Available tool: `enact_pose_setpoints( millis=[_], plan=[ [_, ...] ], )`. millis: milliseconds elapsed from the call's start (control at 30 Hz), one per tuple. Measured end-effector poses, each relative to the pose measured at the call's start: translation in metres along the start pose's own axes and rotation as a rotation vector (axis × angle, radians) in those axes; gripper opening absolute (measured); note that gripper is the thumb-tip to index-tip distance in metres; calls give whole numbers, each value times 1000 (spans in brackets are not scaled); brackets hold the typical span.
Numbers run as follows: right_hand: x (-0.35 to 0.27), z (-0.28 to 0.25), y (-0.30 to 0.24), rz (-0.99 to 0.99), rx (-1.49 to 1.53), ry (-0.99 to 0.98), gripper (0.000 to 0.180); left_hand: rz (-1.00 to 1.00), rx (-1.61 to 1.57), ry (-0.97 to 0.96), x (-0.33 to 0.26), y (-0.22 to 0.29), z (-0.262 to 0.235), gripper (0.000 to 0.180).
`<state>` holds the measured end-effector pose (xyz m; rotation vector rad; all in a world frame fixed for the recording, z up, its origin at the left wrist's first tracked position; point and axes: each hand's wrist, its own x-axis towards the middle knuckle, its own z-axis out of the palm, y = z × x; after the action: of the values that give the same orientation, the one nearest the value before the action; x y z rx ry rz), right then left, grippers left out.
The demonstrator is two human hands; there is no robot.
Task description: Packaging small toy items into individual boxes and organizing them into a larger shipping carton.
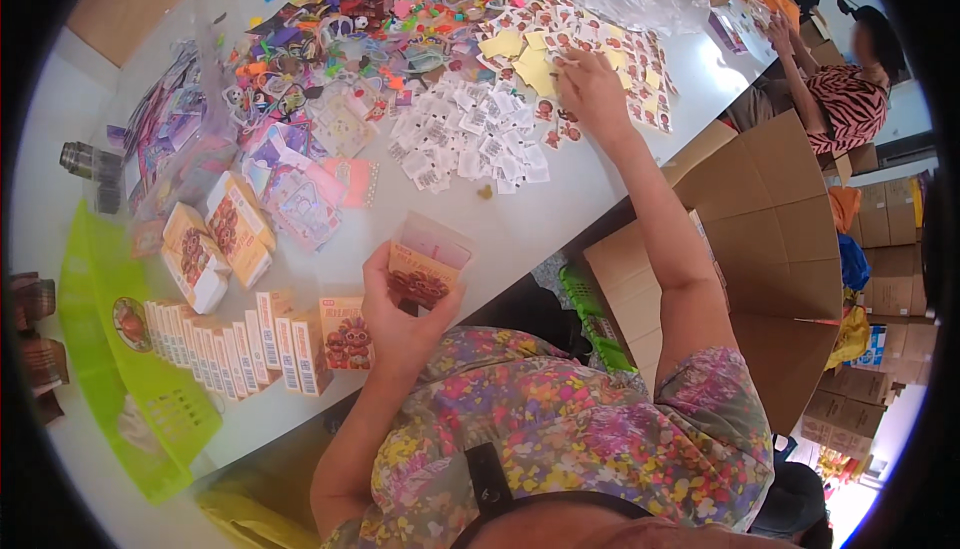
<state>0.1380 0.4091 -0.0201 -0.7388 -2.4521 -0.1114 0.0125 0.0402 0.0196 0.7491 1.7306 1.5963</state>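
Note:
My left hand [398, 307] grips a small open orange carton [427, 259] with a cartoon figure on its front, held above the near edge of the white table [530, 224]. My right hand [592, 89] reaches far out over the table, its fingers down on a spread of small cartoon stickers and yellow slips [530, 54]. Whether it has pinched one I cannot tell. A patch of small white packets [470, 139] lies between the two hands.
A row of several upright orange cartons [250, 344] stands at the table's near left, with more boxes [215, 239] behind. Colourful trinkets [360, 19] fill the far side. Brown cardboard boxes [770, 249] sit right. Another person [845, 89] works at the far right.

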Motion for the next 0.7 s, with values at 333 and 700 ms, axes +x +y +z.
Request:
enact_pose_setpoints(
  millis=[333, 700],
  plan=[
    [7, 5, 14, -168, -233, -199, 14, -18, 64, -48, -3, -2, 0, 78],
    [22, -97, -131, -45, 816, -308, 16, 199, 322, 155, -5, -7, -9, 78]
  ],
)
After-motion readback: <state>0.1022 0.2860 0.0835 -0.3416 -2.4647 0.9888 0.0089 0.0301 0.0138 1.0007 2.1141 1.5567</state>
